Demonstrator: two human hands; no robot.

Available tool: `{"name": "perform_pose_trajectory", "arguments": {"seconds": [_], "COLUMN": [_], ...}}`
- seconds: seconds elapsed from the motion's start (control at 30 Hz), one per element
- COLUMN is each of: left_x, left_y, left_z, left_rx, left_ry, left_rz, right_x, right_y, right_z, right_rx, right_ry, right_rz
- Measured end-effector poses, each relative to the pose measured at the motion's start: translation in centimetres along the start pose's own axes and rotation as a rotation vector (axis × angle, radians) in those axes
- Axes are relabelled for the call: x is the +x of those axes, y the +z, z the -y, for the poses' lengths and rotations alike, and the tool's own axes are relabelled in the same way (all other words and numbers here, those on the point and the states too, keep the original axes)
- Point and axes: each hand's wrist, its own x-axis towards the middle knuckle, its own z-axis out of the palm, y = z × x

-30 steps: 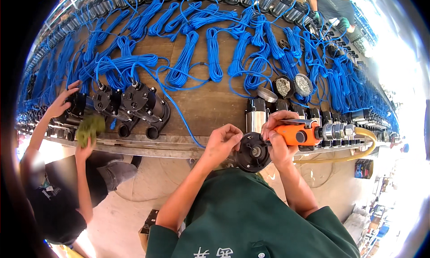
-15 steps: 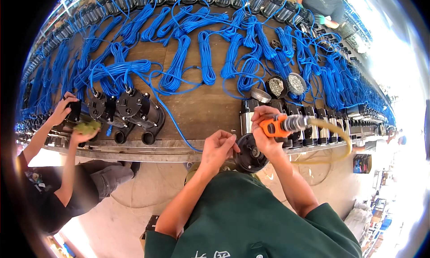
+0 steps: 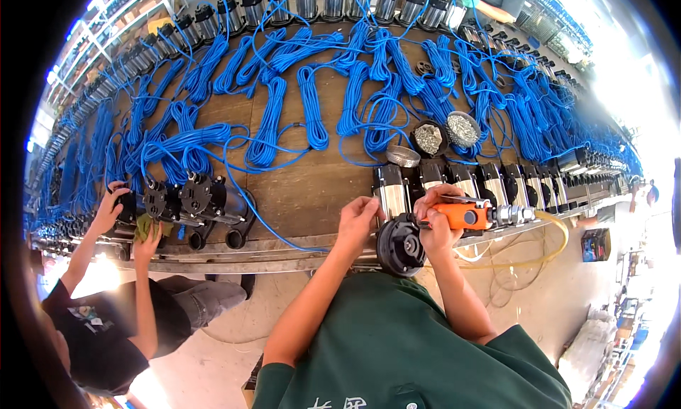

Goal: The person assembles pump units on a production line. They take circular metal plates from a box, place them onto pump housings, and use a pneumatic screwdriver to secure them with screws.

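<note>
My right hand [image 3: 438, 228] is wrapped round an orange air screwdriver [image 3: 464, 216], held nearly level, with a yellowish air hose [image 3: 562, 233] running from its right end. Below and left of it, a black round pump housing [image 3: 401, 247] faces me at the table edge. My left hand [image 3: 357, 223] is closed in a pinch beside a silver-and-black pump body [image 3: 392, 195], just left of the housing. Whatever its fingertips hold is too small to make out. The screwdriver's tip is hidden near my right fingers.
Metal bowls of small screws [image 3: 462, 129] stand beyond the pumps. Coiled blue cables [image 3: 312, 109] cover much of the wooden table [image 3: 312, 189]. A row of pumps [image 3: 493, 185] lines the edge to my right. At left, a co-worker's hand [image 3: 147, 240] holds a cloth against pumps.
My left hand has moved forward and right, up beside the pump body. My right hand has come lower with the screwdriver, which has shifted right. The whole view has turned slightly.
</note>
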Motion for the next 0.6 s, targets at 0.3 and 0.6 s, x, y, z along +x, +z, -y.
{"name": "perform_pose_trajectory", "arguments": {"seconds": [0.3, 0.6], "left_x": [-2.4, -4.3], "left_y": [4.0, 5.9], "left_z": [-4.2, -5.5], "left_rx": [-0.168, -0.197], "left_ry": [-0.164, -0.149], "left_rz": [0.054, 0.085], "right_x": [2.4, 2.7], "right_y": [-1.5, -2.5], "right_z": [4.6, 4.7], "right_rx": [0.261, 0.481], "right_ry": [-0.076, -0.028], "right_rz": [-0.124, -0.118]}}
